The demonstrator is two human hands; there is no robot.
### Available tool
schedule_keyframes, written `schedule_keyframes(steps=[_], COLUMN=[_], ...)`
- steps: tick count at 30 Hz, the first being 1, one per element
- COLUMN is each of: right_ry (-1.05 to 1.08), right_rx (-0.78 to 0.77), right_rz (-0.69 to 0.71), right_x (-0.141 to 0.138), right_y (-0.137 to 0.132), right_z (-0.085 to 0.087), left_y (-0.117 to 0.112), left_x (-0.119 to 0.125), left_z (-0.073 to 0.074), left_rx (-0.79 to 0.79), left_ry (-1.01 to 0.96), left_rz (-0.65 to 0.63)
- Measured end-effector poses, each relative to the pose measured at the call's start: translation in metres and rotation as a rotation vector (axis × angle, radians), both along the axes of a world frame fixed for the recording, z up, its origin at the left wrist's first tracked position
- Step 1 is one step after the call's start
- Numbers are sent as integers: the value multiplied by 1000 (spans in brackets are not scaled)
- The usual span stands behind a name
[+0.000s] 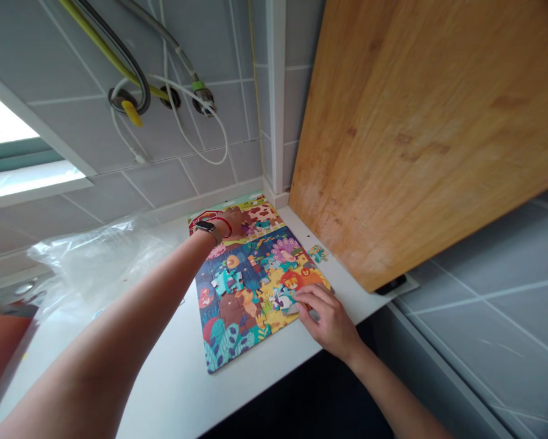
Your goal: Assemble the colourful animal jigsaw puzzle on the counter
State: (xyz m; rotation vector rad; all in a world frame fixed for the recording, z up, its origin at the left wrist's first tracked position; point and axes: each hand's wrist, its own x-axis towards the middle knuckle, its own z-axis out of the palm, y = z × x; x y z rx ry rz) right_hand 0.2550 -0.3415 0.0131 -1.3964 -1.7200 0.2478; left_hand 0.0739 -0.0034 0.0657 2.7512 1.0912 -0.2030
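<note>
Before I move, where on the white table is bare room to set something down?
The widest bare patch of white table lies between the left forearm and the jigsaw puzzle. A narrower strip, toward the wooden board, holds a loose puzzle piece. Crowded: the clear plastic beyond the forearm, and the puzzle, under left hand and right fingers.

The person's left hand [236,218] was over the far end of a bright animal puzzle [232,308], a watch [205,226] and a red band [229,226] at its wrist. The right hand [327,316] pinched a piece [283,300] by the near-right corner. A loose piece [318,253] lay just beside the puzzle on the white table [173,378]. Clear plastic [95,256] sat crumpled to the left, a wooden board [415,134] stood at the right, and hoses [97,39] hung on the tiled wall [159,177].
</note>
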Motion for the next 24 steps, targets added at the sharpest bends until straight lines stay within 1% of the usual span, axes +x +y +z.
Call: schedule_keyframes(steps=[4, 8, 11, 14, 16, 18, 20, 22, 23, 24], right_ry=[6, 11, 16, 18, 31, 77, 163, 271, 321, 361], right_rx=[2, -4, -2, 5, 6, -6, -40, -78, -93, -102], right_rz=[6, 10, 7, 5, 5, 8, 8, -17, -40, -68], right_x=[0, 1, 1, 0, 0, 1, 4, 9, 12, 15], right_y=[0, -1, -1, -1, -1, -1, 1, 6, 11, 15], right_z=[-1, -1, 0, 0, 0, 0, 1, 3, 3, 4], left_y=[5, 1, -8, -20, -32, -47, -69, -97, -111, -126], left_x=[6, 3, -4, -11, -14, -14, -10, 0, 7, 14], left_z=[2, 1, 2, 6, 10, 12, 11, 4, -2, -9], left_rx=[15, 8, -25, -76, -118, -177, -267, -389, -600, -775], left_ry=[49, -19, -149, -326, -468, -617, -746, -851, -965, -1030], left_rz=[33, 81, 114, 169, 212, 243, 244, 233, 273, 324])
